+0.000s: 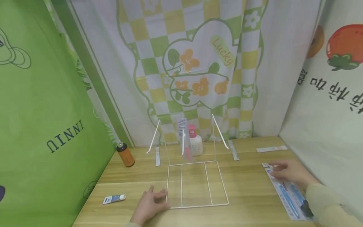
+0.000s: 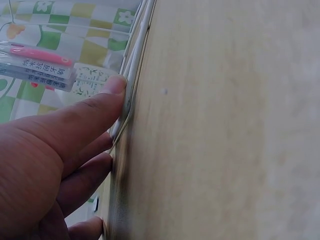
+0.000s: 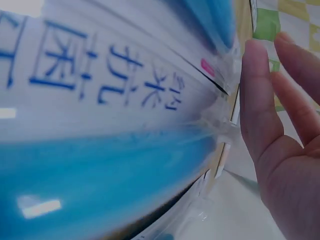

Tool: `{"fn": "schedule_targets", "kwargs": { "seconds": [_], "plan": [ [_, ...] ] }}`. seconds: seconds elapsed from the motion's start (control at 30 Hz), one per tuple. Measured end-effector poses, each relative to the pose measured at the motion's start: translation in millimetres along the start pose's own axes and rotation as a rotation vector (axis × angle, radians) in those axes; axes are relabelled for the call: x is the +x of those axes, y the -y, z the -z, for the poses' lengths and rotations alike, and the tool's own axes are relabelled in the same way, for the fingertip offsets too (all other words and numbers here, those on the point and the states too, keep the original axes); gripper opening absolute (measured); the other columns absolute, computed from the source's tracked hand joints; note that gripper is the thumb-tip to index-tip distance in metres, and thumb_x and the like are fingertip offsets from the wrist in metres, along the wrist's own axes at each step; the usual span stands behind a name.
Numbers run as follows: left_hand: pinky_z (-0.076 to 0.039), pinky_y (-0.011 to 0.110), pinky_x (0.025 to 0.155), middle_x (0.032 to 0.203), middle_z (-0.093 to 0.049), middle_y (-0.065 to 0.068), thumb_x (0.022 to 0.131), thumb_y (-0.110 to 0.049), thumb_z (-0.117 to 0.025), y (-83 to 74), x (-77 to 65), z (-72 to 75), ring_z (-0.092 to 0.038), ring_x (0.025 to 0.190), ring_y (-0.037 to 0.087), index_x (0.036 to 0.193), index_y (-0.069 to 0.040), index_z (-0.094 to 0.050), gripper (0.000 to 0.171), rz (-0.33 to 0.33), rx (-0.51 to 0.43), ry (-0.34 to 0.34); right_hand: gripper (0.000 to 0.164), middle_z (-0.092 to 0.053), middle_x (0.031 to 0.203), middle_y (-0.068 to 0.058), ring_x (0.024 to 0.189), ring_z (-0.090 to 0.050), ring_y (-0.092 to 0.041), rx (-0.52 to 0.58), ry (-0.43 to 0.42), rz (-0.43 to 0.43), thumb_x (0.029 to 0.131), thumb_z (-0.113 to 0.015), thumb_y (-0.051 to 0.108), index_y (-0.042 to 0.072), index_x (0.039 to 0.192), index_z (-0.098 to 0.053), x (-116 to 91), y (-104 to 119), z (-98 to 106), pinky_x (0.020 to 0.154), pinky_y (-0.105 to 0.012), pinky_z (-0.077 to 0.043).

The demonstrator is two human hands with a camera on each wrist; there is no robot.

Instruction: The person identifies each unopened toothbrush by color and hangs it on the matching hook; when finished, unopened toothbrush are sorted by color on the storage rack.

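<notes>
A white wire rack (image 1: 197, 206) with hooks stands on the table. My left hand (image 1: 149, 204) is at its front left corner; in the left wrist view the thumb (image 2: 112, 87) rests against the wire, and other fingers reach down to the tabletop. A clear toothbrush pack (image 1: 185, 143) with a pink part hangs from the middle hook. At the right lies another toothbrush pack (image 1: 285, 195) with blue brushes. My right hand (image 1: 292, 172) is over its top end, fingers loosely extended. In the right wrist view this pack (image 3: 100, 100) fills the left side, and no finger grips it.
A white bottle with a pink cap (image 1: 195, 145) stands behind the rack. An orange bottle with a dark top (image 1: 125, 155) stands back left, a small tube (image 1: 114, 199) front left. Thin packets (image 1: 157, 156) lie along the back. Fabric walls (image 1: 65, 110) enclose the table.
</notes>
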State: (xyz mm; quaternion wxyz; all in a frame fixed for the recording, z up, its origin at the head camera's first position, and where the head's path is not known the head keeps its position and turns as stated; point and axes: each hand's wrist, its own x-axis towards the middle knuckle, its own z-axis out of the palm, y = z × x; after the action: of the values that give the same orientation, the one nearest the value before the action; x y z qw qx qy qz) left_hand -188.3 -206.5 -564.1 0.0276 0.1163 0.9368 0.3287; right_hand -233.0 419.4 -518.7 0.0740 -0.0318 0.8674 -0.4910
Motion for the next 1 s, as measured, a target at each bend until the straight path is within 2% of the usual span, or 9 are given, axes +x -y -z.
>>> {"fn": "schedule_targets", "kwargs": {
  "seconds": [0.13,0.23,0.37,0.57,0.7,0.83,1.0],
  "plan": [
    [-0.013,0.083,0.119,0.145,-0.069,0.002,0.080,-0.052,-0.091,-1.0,-1.4,-0.3,-0.026,0.154,0.061,0.131,-0.018,-0.078,0.063,0.008,0.001,0.007,0.065,-0.071,0.122,-0.028,0.095,-0.074,-0.025,-0.061,-0.037,-0.034,0.092,-0.084,0.013,-0.009,0.147,-0.056,2.0,-6.2,-3.6,0.076,-0.033,-0.066],
    [-0.012,0.082,0.120,0.145,-0.069,0.003,0.080,-0.051,-0.091,-1.8,-1.6,0.1,-0.025,0.154,0.061,0.131,-0.018,-0.078,0.062,0.011,-0.006,0.010,0.063,-0.072,0.117,-0.024,0.089,-0.074,-0.024,-0.031,-0.045,-0.065,0.091,-0.084,0.009,-0.012,0.144,-0.057,3.5,-8.4,-7.5,0.075,-0.033,-0.067],
    [-0.011,0.082,0.120,0.144,-0.069,0.005,0.080,-0.048,-0.092,-3.1,-1.2,1.3,-0.025,0.153,0.063,0.130,-0.015,-0.079,0.061,0.001,-0.023,0.013,0.060,-0.070,0.115,-0.027,0.086,-0.075,-0.022,0.004,-0.035,-0.099,0.092,-0.082,0.005,-0.014,0.143,-0.056,6.6,-8.0,-10.0,0.075,-0.033,-0.067],
    [-0.010,0.082,0.120,0.144,-0.069,0.006,0.081,-0.045,-0.093,-2.8,-0.5,1.7,-0.024,0.153,0.064,0.129,-0.014,-0.079,0.060,-0.008,-0.032,0.017,0.062,-0.070,0.116,-0.028,0.078,-0.075,-0.020,-0.102,-0.059,-0.123,0.093,-0.081,0.016,-0.012,0.143,-0.058,9.1,-8.8,-10.1,0.068,-0.033,-0.065],
    [-0.010,0.082,0.120,0.144,-0.069,0.006,0.081,-0.046,-0.092,-2.4,-1.0,1.7,-0.024,0.153,0.064,0.130,-0.014,-0.079,0.060,-0.008,-0.029,0.021,0.062,-0.072,0.112,-0.027,0.070,-0.072,-0.021,-0.170,-0.075,-0.100,0.091,-0.080,0.018,-0.011,0.141,-0.060,9.5,-9.6,-10.5,0.061,-0.032,-0.061],
    [-0.011,0.082,0.120,0.144,-0.069,0.008,0.081,-0.046,-0.092,-3.2,-1.7,1.7,-0.026,0.152,0.065,0.129,-0.013,-0.079,0.060,-0.017,-0.021,0.015,0.064,-0.072,0.106,-0.022,0.062,-0.067,-0.019,-0.202,-0.071,-0.108,0.090,-0.081,0.019,-0.009,0.143,-0.060,10.0,-9.4,-11.3,0.055,-0.030,-0.058],
    [-0.011,0.083,0.119,0.143,-0.070,0.007,0.081,-0.047,-0.092,-4.1,-1.7,1.8,-0.026,0.151,0.065,0.129,-0.012,-0.079,0.060,-0.023,-0.017,0.010,0.064,-0.069,0.092,-0.010,0.059,-0.065,-0.016,-0.207,-0.055,-0.116,0.089,-0.081,0.016,-0.009,0.144,-0.059,9.3,-6.5,-11.9,0.053,-0.028,-0.057]
  ]
}}
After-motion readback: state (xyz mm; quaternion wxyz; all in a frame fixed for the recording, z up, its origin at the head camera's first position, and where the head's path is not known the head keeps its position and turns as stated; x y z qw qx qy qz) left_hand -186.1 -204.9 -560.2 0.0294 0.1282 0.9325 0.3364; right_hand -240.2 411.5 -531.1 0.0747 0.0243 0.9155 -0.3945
